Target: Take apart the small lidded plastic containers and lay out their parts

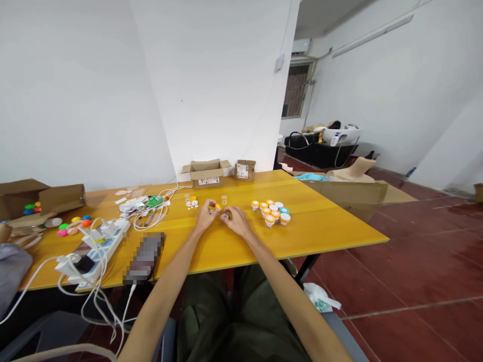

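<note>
Yellow lid (218,206) sits pinched between fingers of the left hand (206,216) — the right hand (237,221) curls its fingers at a small piece (225,216) — gripping or not, I cannot tell.

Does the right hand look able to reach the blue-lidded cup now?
Probably yes: the blue-lidded cup looks near, though orange-lidded cups stand between it and the right hand.
</note>
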Motion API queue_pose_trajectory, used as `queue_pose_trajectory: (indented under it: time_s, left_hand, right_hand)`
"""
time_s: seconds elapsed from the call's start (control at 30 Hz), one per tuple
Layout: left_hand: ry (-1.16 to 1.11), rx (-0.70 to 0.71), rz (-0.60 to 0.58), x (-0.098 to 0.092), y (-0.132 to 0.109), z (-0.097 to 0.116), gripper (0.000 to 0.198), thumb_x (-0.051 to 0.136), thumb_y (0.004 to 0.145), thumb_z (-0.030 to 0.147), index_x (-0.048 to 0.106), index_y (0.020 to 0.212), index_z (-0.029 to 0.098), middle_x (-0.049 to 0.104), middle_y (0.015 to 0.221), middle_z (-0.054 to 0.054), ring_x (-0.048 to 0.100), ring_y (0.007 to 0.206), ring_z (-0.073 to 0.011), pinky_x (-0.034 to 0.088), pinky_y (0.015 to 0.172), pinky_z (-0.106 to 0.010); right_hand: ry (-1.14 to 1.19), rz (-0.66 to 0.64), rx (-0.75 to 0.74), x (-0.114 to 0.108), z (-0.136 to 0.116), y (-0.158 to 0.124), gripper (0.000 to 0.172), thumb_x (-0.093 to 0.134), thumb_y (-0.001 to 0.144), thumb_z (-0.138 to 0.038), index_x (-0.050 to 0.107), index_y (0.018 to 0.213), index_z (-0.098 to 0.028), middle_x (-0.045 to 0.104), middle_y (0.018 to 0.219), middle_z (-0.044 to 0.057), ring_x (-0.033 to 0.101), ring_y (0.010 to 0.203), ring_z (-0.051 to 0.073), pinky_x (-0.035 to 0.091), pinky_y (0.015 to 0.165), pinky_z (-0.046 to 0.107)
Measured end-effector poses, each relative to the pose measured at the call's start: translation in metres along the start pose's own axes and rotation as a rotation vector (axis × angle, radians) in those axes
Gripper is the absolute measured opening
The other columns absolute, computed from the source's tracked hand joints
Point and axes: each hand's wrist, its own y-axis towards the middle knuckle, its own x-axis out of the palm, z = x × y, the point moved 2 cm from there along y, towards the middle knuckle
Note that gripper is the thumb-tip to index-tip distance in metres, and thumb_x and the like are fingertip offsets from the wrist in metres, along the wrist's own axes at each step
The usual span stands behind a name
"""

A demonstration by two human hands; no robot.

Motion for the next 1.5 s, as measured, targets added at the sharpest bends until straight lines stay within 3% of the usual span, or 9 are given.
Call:
queue_pose_trajectory:
  time_s: [0.17, 0.37, 0.57, 0.73, 1.0, 1.17, 1.3, 1.5]
  left_hand:
    - [-0.015, 0.005, -0.056, 0.003, -0.002, 0.006, 0.016, 0.070, 0.080, 0.031, 0.064, 0.092, 0.023, 0.071, 0.093, -0.001, 0.065, 0.090, -0.0179, 0.050, 0.082, -0.031]
    - [-0.010, 0.039, -0.099, 0.006, -0.003, 0.008, 0.023, 0.072, 0.080, 0.041, 0.068, 0.092, 0.022, 0.072, 0.089, -0.001, 0.064, 0.084, -0.0175, 0.050, 0.079, -0.030]
    - [0.087, 0.095, -0.147, 0.009, -0.004, 0.007, 0.016, 0.071, 0.082, 0.036, 0.071, 0.092, 0.025, 0.073, 0.094, -0.002, 0.064, 0.091, -0.0207, 0.051, 0.087, -0.035]
    - [0.203, 0.165, -0.225, 0.010, -0.008, 0.010, 0.009, 0.069, 0.083, 0.031, 0.072, 0.090, 0.026, 0.072, 0.093, -0.003, 0.062, 0.096, -0.0235, 0.047, 0.093, -0.039]
    - [0.257, 0.202, -0.323, 0.011, -0.010, 0.012, 0.007, 0.067, 0.085, 0.026, 0.073, 0.087, 0.027, 0.072, 0.091, -0.003, 0.060, 0.099, -0.0245, 0.043, 0.096, -0.041]
    - [0.270, 0.197, -0.337, 0.012, -0.009, 0.013, 0.008, 0.066, 0.085, 0.025, 0.073, 0.088, 0.026, 0.072, 0.094, -0.004, 0.060, 0.100, -0.0245, 0.043, 0.096, -0.041]
    - [0.261, 0.207, -0.337, 0.012, -0.009, 0.013, 0.008, 0.065, 0.087, 0.025, 0.073, 0.088, 0.025, 0.073, 0.094, -0.004, 0.061, 0.099, -0.0236, 0.044, 0.094, -0.040]
    - [0.234, 0.211, -0.261, 0.012, -0.006, 0.008, 0.008, 0.065, 0.088, 0.026, 0.072, 0.089, 0.024, 0.072, 0.094, -0.004, 0.062, 0.095, -0.0224, 0.046, 0.092, -0.038]
  right_hand:
    - [0.084, 0.051, -0.018, -0.002, -0.004, 0.000, 0.023, 0.067, 0.077, -0.019, 0.065, 0.098, -0.025, 0.070, 0.102, 0.003, 0.064, 0.098, 0.021, 0.051, 0.092, 0.038]
    - [0.126, 0.069, -0.045, -0.001, -0.006, 0.000, 0.018, 0.059, 0.083, -0.021, 0.064, 0.099, -0.026, 0.071, 0.097, 0.003, 0.066, 0.088, 0.020, 0.053, 0.085, 0.034]
    - [0.108, 0.188, 0.082, -0.003, 0.007, 0.003, 0.019, 0.056, 0.084, -0.018, 0.063, 0.099, -0.027, 0.074, 0.092, 0.003, 0.069, 0.084, 0.022, 0.055, 0.078, 0.033]
    - [0.012, 0.210, 0.231, -0.001, 0.031, 0.003, 0.018, 0.060, 0.081, -0.014, 0.065, 0.093, -0.025, 0.074, 0.085, 0.005, 0.070, 0.081, 0.024, 0.053, 0.073, 0.033]
    - [-0.074, 0.245, 0.251, 0.003, 0.043, 0.004, 0.007, 0.064, 0.080, -0.018, 0.066, 0.082, -0.025, 0.072, 0.085, 0.007, 0.068, 0.080, 0.024, 0.052, 0.072, 0.033]
    - [-0.032, 0.163, 0.226, 0.002, 0.037, 0.006, 0.015, 0.062, 0.079, -0.015, 0.068, 0.090, -0.023, 0.071, 0.091, 0.007, 0.069, 0.084, 0.024, 0.054, 0.078, 0.034]
    - [-0.019, 0.210, 0.214, 0.001, 0.031, 0.005, 0.021, 0.060, 0.077, -0.009, 0.068, 0.092, -0.021, 0.072, 0.092, 0.007, 0.070, 0.079, 0.022, 0.056, 0.079, 0.034]
    - [0.034, 0.236, 0.180, -0.001, 0.023, 0.005, 0.015, 0.058, 0.081, -0.013, 0.067, 0.088, -0.022, 0.073, 0.094, 0.008, 0.071, 0.083, 0.022, 0.057, 0.082, 0.035]
